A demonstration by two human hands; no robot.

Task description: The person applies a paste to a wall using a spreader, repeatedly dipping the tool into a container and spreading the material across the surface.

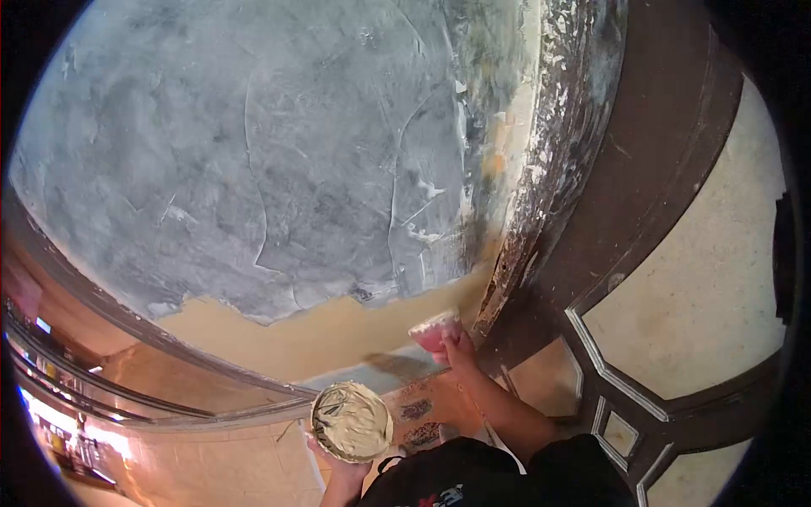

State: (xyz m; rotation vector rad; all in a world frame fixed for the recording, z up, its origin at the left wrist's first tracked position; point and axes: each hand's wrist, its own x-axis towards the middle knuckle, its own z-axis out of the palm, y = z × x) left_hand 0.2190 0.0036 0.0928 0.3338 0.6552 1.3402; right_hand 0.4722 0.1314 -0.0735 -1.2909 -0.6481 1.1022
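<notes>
My left hand [340, 465] is closed on a round tub [351, 421] filled with cream-coloured filler, low in the middle of the view. Strokes and ridges mark the filler's surface. In my right hand [459, 349] is a pinkish-red spreader [431, 335], its edge coated with pale filler. The spreader is close to the lower right part of the wall [321, 169], near the dark vertical trim. Grey, smeared coating with raised ridges covers most of this wall; a smooth tan band [312, 342] runs below its ragged lower edge.
Worn, paint-flecked trim [549, 127] borders the wall on the right, beside a dark brown frame [650, 152]. Farther right are pale panels [697, 262] with white moulding. Dark rails [110, 393] and a shiny tan floor [211, 465] lie at lower left.
</notes>
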